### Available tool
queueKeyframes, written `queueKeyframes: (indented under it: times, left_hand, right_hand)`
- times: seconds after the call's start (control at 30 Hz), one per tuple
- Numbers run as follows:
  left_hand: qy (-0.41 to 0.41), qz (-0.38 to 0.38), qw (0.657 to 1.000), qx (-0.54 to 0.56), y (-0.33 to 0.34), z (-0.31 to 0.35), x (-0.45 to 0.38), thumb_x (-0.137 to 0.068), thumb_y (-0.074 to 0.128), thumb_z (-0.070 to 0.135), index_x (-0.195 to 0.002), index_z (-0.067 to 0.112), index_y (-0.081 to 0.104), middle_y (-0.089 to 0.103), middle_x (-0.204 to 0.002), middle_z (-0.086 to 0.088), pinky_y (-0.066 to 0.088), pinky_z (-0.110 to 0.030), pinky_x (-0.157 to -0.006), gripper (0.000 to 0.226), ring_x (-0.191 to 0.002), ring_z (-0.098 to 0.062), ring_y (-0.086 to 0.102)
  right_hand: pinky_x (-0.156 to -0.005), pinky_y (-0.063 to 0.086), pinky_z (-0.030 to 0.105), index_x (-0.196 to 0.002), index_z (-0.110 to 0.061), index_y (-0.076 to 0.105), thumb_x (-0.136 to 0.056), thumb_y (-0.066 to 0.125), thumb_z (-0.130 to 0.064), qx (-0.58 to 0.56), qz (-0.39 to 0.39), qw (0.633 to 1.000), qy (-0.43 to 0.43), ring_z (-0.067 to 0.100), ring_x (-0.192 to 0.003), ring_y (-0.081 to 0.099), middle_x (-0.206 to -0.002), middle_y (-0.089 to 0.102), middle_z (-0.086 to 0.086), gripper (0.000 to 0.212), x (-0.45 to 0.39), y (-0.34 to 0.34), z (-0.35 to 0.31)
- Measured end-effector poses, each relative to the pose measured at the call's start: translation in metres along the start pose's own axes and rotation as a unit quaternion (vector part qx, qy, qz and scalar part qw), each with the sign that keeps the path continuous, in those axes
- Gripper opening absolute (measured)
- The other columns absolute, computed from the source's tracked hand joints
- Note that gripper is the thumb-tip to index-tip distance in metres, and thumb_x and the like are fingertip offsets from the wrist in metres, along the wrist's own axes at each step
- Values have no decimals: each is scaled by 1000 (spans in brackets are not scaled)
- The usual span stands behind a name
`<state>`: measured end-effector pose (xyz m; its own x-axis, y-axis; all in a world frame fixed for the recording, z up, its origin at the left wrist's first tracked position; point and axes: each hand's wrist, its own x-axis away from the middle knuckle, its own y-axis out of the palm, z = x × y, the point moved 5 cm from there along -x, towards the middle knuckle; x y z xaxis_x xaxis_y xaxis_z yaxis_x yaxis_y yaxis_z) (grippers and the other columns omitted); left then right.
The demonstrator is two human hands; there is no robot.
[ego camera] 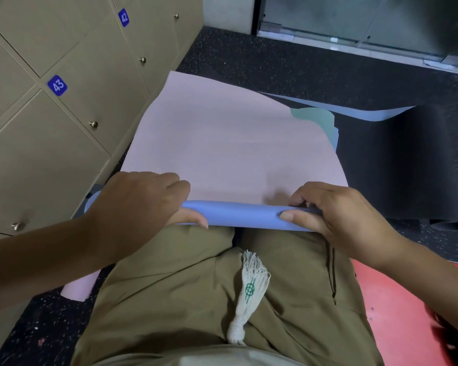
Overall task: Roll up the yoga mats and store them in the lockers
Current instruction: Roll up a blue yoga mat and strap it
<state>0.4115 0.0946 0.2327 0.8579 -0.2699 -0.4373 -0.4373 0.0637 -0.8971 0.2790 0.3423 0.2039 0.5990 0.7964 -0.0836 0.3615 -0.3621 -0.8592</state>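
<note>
A: What do I log first, going from the biggest thing down?

B: I log the dark speckled floor (249, 54), then the beige lockers (64, 48) along the left, doors closed; blue number plates read 43 (57, 85) and 42 (123, 17).

A: And the mats?

B: I see the pink yoga mat (222, 143) lying flat ahead of the knees, beside the lockers. Its near end is curled over into a roll (238, 213) that shows a blue underside. A black mat (402, 165) lies to the right of it, with blue and green edges showing between the 2. A red mat (397, 313) sits at lower right. A pink piece (77, 287) shows under the left forearm; I cannot tell what it belongs to.

A: Hands?

B: I note the left hand (140, 202) is curled over the left part of the roll, thumb beneath it. The right hand (336, 210) pinches the right part, thumb pressed on the blue face, fingers bent behind.

A: Anything smaller?

B: Khaki trousers (196, 299), and a white tassel (249, 294) with a green emblem hanging over them.
</note>
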Motion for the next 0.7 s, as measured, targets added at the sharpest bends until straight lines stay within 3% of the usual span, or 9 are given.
queueKeyframes:
  times: [0.1, 0.17, 0.2, 0.27, 0.33, 0.43, 0.57, 0.7]
  left_hand:
    - [-47, -74, 993, 84, 14, -12, -2, -94, 24, 80, -53, 13, 44, 36, -46, 0, 21, -26, -45, 81, -36, -22, 33]
    - [-103, -111, 980, 128, 25, -23, -6, -84, 24, 91, -52, 24, 37, 30, -43, 7, 19, -23, -45, 75, -38, -10, 29]
    - [-142, -134, 968, 155, 29, -29, -7, -76, 25, 97, -53, 27, 35, 32, -42, 3, 20, -23, -47, 74, -40, -14, 31]
    - [-213, -172, 938, 213, 36, -35, -4, -59, 35, 104, -59, 29, 40, 50, -54, 3, 27, -25, -50, 75, -55, -15, 46]
    - [-244, -173, 922, 246, 38, -37, -1, -53, 52, 96, -69, 30, 40, 50, -56, 5, 31, -22, -53, 69, -58, -11, 45]
    - [-247, -170, 910, 286, 41, -39, -2, -52, 57, 95, -72, 29, 41, 50, -60, 2, 34, -22, -56, 71, -57, -11, 40]
    - [-230, -143, 908, 320, 45, -44, -4, -56, 53, 98, -65, 27, 44, 52, -57, -2, 31, -21, -53, 72, -56, -14, 41]
    - [-197, -126, 936, 265, 46, -42, -3, -64, 59, 83, -63, 26, 42, 47, -52, 4, 34, -17, -58, 60, -68, -16, 47]
  right_hand:
    - [-63, 46, 29, -81, -26, 67, -88, 47, -74, -31, -17, 999, 31, 12, -74, 57, -73, 61, -9, 53, -9, -4, 0]
    - [-61, 47, 34, -74, -24, 66, -86, 53, -76, -47, -29, 997, 60, 14, -68, 56, -67, 61, -5, 55, -17, -6, 1]
    - [-61, 47, 35, -71, -23, 65, -81, 54, -76, -46, -36, 995, 77, 14, -65, 56, -63, 61, -5, 55, -21, -8, 2]
    - [-59, 48, 36, -65, -24, 59, -73, 54, -79, -39, -52, 992, 105, 11, -60, 54, -56, 57, -7, 56, -28, -10, 3]
    - [-60, 50, 38, -64, -24, 53, -70, 52, -83, -19, -68, 991, 115, 10, -58, 53, -57, 57, -6, 59, -35, -10, 4]
    - [-60, 48, 35, -67, -23, 53, -69, 48, -85, 26, -83, 988, 129, 9, -64, 54, -66, 60, -2, 62, -42, -8, 7]
    - [-53, 36, 24, -68, -23, 53, -70, 45, -83, 52, -80, 987, 131, 7, -62, 53, -62, 59, -3, 61, -43, -7, 9]
    - [-55, 40, 25, -63, -23, 49, -71, 48, -80, 14, -82, 990, 112, 10, -56, 49, -56, 52, -5, 57, -47, -3, 15]
